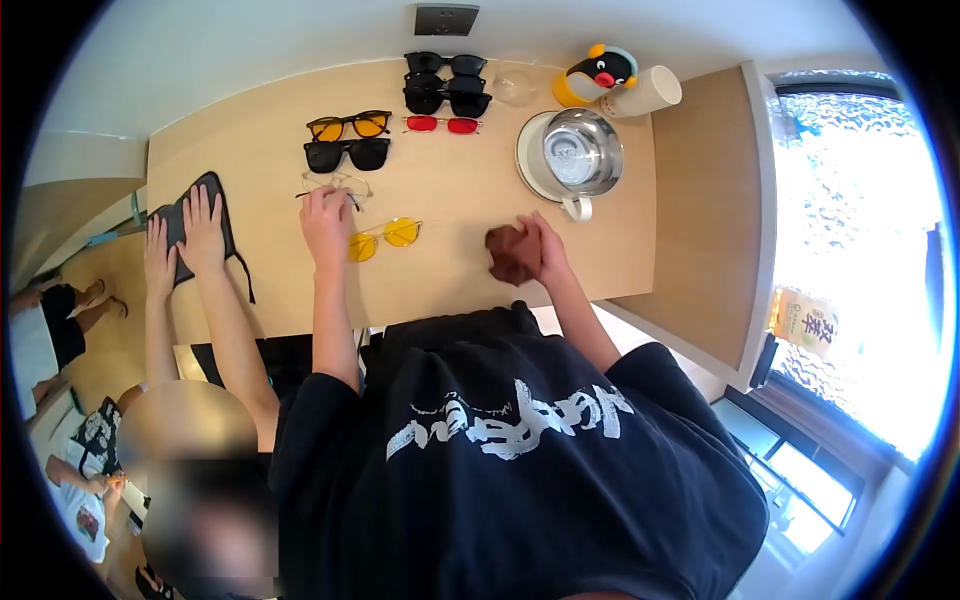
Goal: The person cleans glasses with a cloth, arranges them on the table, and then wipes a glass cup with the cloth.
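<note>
On the wooden desk, my left hand (325,225) has its fingers closed on a pair of clear glasses (350,184) with thin frames. Just right of it lie yellow-lensed glasses (402,232). My right hand (544,249) grips a crumpled brown cloth (513,253) above the desk's front part. Beyond my left hand are black sunglasses (346,154) and orange-lensed glasses (348,125). Red-lensed glasses (442,125) lie at the back centre, below a column of black sunglasses (447,101).
A metal bowl (603,150) on a white plate (530,160), a white mug (577,208), a penguin figure (590,80) and a white cup (655,90) stand at the back right. A person's hands (203,230) rest on a grey case (215,195) at the left.
</note>
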Tool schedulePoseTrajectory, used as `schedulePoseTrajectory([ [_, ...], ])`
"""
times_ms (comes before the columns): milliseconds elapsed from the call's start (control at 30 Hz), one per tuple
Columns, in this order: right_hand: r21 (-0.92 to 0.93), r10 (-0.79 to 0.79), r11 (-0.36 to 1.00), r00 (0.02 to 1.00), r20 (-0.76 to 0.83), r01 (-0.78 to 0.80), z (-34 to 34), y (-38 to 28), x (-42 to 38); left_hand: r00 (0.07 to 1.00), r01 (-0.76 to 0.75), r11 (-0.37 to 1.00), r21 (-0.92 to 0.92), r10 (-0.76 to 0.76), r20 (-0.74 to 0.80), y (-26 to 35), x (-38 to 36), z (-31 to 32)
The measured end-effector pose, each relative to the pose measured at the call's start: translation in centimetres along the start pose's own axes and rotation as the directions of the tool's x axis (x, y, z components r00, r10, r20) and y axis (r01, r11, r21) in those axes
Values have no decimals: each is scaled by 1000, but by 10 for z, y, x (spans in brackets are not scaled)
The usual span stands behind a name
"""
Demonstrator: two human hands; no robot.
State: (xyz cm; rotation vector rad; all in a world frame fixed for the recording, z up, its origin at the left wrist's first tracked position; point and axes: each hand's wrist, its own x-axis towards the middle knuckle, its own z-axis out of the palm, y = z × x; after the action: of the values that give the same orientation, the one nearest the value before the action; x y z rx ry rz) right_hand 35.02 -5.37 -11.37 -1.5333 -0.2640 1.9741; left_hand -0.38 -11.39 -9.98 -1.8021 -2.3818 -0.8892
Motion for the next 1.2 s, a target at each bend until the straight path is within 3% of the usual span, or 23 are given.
schedulePoseTrajectory([
  [200, 238, -127, 966, 986, 107, 98, 7, -4, 68, 996, 82, 996, -22, -82, -40, 7, 3, 0],
  [333, 275, -107, 959, 986, 128, 69, 23, -23, 56, 959, 275, 962, -1, -274, -68, 9, -3, -8],
  [400, 287, -83, 957, 990, 117, 47, 20, -24, 61, 773, 604, 733, -313, -634, 6, 2, -10, 3],
  [433, 247, -120, 962, 993, 15, 112, 18, -23, 66, 729, 655, 690, -306, -684, 18, -3, -12, 8],
  [467, 203, -163, 963, 983, -90, 178, 14, -20, 69, 730, 657, 691, -300, -683, 25, -10, -13, 13],
  [533, 219, -183, 954, 975, -125, 206, 8, -16, 64, 677, 735, 673, -77, -728, 104, -20, -6, 20],
  [633, 156, -305, 922, 911, -278, 356, -17, -13, 57, 681, 732, 679, -57, -727, 89, -33, 2, 32],
  [733, 36, -306, 935, 857, -415, 352, -30, -16, 31, 648, 758, 650, -42, -746, 153, -17, 16, 19],
  [800, -37, -277, 956, 855, -439, 291, -46, -21, 26, 602, 790, 612, 21, -783, 154, -13, 23, 14],
  [967, -24, -316, 940, 838, -445, 341, -86, -49, 31, 655, 749, 662, 30, -746, 118, -39, 16, 38],
  [1033, -254, -376, 924, 802, -465, 286, -108, -59, 41, 627, 774, 632, -31, -759, 176, -51, 13, 44],
  [1133, -377, -424, 884, 812, -402, 275, -136, -70, 56, 626, 779, 624, -58, -769, 133, -43, 17, 39],
  [1200, -456, -449, 855, 793, -411, 248, -144, -78, 56, 594, 795, 606, -33, -766, 244, -30, 25, 32],
])
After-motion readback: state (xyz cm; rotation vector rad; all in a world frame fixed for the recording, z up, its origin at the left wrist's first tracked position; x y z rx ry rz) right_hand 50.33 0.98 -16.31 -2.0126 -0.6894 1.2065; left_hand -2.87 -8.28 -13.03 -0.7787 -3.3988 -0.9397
